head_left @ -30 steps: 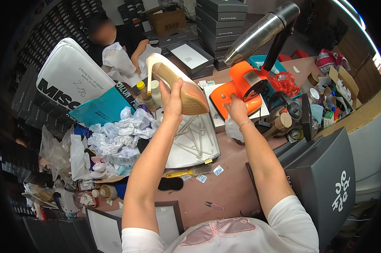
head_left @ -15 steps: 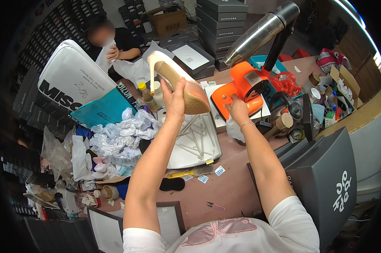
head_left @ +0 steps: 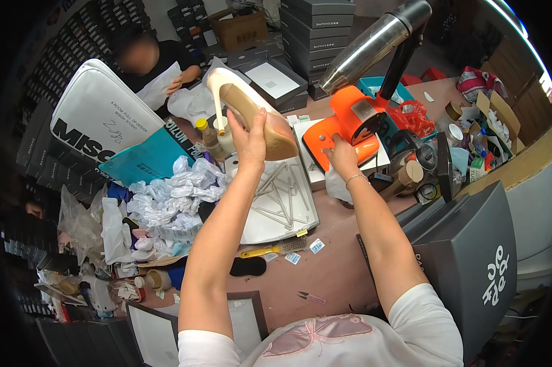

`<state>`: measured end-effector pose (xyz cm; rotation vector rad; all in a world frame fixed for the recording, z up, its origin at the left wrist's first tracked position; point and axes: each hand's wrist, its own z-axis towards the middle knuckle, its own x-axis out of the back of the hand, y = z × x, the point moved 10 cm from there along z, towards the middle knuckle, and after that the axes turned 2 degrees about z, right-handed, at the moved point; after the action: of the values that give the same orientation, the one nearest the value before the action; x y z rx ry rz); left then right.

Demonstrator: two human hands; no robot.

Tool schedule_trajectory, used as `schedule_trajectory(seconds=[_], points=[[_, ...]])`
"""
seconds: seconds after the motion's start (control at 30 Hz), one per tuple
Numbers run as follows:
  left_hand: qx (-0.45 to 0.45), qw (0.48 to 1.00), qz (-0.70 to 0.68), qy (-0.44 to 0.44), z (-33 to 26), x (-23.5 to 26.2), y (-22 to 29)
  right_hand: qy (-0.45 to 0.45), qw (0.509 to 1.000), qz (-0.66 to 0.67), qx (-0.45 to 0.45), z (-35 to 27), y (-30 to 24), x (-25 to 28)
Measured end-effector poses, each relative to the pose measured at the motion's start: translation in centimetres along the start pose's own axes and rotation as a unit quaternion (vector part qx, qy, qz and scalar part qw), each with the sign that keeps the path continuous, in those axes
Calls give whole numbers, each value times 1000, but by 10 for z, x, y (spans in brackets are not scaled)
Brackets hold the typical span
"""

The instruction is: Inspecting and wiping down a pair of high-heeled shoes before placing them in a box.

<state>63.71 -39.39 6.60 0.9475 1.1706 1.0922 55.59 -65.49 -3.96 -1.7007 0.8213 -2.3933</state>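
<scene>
A nude-beige high-heeled pump (head_left: 278, 136) is in my left hand (head_left: 250, 145), tilted with its thin heel toward the upper left. My thumb lies along one side of the shoe and the fingers wrap the other. To the right, an orange hot-air blower (head_left: 351, 116) with a slanted silver barrel stands on a white box, and the shoe is apart from the barrel. My right hand (head_left: 344, 160) rests on its orange base, fingers bent beside a small knob; whatever lies under the fingertips is hidden. Clear plastic hangs below that hand.
A white tray (head_left: 285, 226) of bent metal rods lies between my arms. Crumpled white paper (head_left: 172, 196) heaps at left. A yellow-handled brush (head_left: 260, 251) and snips (head_left: 312, 298) lie nearer. A grey box (head_left: 471, 263) stands at right. Across the table, a person holds white paper (head_left: 161, 85).
The view has shifted slightly. My left hand still holds the pump at much the same tilt, and my right hand stays on the orange base. Across the table, the person's paper has come lower.
</scene>
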Motion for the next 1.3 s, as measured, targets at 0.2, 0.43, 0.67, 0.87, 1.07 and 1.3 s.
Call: schedule_trajectory(seconds=[0.2,0.43,0.67,0.87,1.07,1.3], points=[[-4,1000,9,-4,0,-1,-3,-14,1000,0,-18,0,2,-2],[-15,1000,23,-10,-2,-6,1,11,1000,-1,-9,0,3,-1],[-38,999,38,-4,-1,-8,2,7,1000,-2,-10,0,1,0],[-44,998,40,-4,0,-7,1,2,1000,3,-6,0,2,-2],[-50,998,37,-5,-1,-4,1,-12,1000,-7,-19,0,1,-2],[-59,997,38,-3,-2,-3,6,-10,1000,-2,-17,0,1,-2]])
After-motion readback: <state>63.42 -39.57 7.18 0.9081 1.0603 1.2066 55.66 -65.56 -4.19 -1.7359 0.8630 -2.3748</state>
